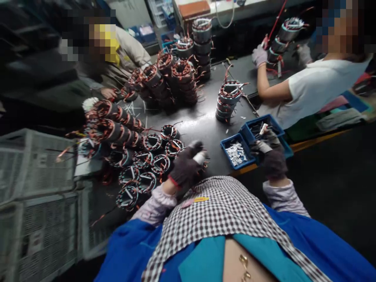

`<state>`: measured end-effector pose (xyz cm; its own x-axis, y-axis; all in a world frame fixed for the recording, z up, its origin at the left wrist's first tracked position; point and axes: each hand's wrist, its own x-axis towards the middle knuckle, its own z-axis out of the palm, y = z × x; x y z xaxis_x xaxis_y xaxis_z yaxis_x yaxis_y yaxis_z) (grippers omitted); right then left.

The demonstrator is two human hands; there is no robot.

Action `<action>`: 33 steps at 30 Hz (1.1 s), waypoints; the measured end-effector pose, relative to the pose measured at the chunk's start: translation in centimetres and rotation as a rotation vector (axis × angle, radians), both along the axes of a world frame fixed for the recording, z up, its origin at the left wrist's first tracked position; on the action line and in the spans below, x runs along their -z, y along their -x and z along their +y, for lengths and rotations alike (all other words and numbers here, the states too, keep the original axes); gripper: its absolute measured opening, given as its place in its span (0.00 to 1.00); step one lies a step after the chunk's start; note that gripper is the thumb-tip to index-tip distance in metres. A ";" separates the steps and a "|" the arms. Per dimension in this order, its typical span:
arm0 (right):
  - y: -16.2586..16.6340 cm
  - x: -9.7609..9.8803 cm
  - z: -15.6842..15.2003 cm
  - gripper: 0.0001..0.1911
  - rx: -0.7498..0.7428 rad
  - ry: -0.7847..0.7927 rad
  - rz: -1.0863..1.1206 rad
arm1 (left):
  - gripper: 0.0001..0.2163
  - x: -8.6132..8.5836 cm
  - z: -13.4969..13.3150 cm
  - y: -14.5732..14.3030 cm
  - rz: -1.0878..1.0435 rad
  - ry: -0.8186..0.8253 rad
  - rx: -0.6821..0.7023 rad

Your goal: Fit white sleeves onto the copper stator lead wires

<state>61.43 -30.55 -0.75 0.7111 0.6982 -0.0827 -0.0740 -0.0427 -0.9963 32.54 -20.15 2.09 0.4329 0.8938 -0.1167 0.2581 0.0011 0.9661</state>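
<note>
My left hand, in a dark glove with a white-wrapped digit, is curled over a motor stator at the table's near edge. Most of that stator is hidden by the hand and my apron; a bit of copper winding shows. My right hand, gloved the same way, reaches over a blue bin of small dark pieces. Its thumb and forefinger look apart, though the other fingertips are unclear. Beside this bin, a second blue bin contains small white pieces. Several wound stators lie left of my left hand.
Stator stacks crowd the table's left and back, and a short stack stands before me. Co-workers sit at left and right; the right one's gloved hand is beside another stack. Grey crates stand at lower left.
</note>
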 end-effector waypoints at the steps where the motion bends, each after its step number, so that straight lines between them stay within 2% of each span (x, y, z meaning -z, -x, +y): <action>1: 2.5 -0.6 0.6 0.27 -0.072 -0.018 0.055 | 0.21 -0.4 -0.6 -1.4 -0.041 0.041 0.130; 2: 4.7 -1.1 1.1 0.28 -0.133 -0.029 0.089 | 0.21 -0.5 -1.0 -2.6 -0.097 0.064 0.228; 4: 8.1 -1.5 1.7 0.28 -0.217 -0.035 0.081 | 0.14 -0.2 -1.1 -3.8 -0.201 0.077 0.266; 6: 9.7 -1.2 2.0 0.26 -0.261 -0.030 0.062 | 0.08 0.6 -0.5 -3.1 -0.239 0.046 0.144; 8: 9.8 -0.1 2.1 0.23 -0.288 0.031 0.068 | 0.08 1.3 0.3 -0.9 -0.246 0.028 -0.031; 11: 8.9 2.9 2.0 0.20 -0.334 0.242 0.033 | 0.13 2.2 0.9 2.4 -0.300 0.105 -0.268; 13: 8.8 5.2 1.9 0.16 -0.393 0.358 0.010 | 0.14 2.9 0.6 3.4 -0.311 0.181 -0.345; 15: 9.1 7.2 2.0 0.13 -0.455 0.373 -0.036 | 0.12 3.6 -0.2 3.4 -0.285 0.215 -0.369; 18: 9.6 9.3 2.5 0.14 -0.514 0.299 -0.184 | 0.11 4.2 -1.1 2.7 -0.272 0.203 -0.411; 21: 9.5 10.2 2.8 0.12 -0.579 0.259 -0.301 | 0.16 4.3 -1.1 2.4 -0.289 0.204 -0.417; 24: 9.5 10.9 2.8 0.12 -0.615 0.255 -0.307 | 0.17 4.2 -0.8 2.4 -0.297 0.189 -0.401; 30: 12.7 12.8 4.2 0.12 -0.589 0.211 -0.231 | 0.08 5.0 -0.9 2.3 -0.275 0.169 -0.421; 33: 13.2 13.2 5.9 0.10 -0.710 0.244 -0.306 | 0.05 5.2 -0.6 2.2 -0.239 0.119 -0.404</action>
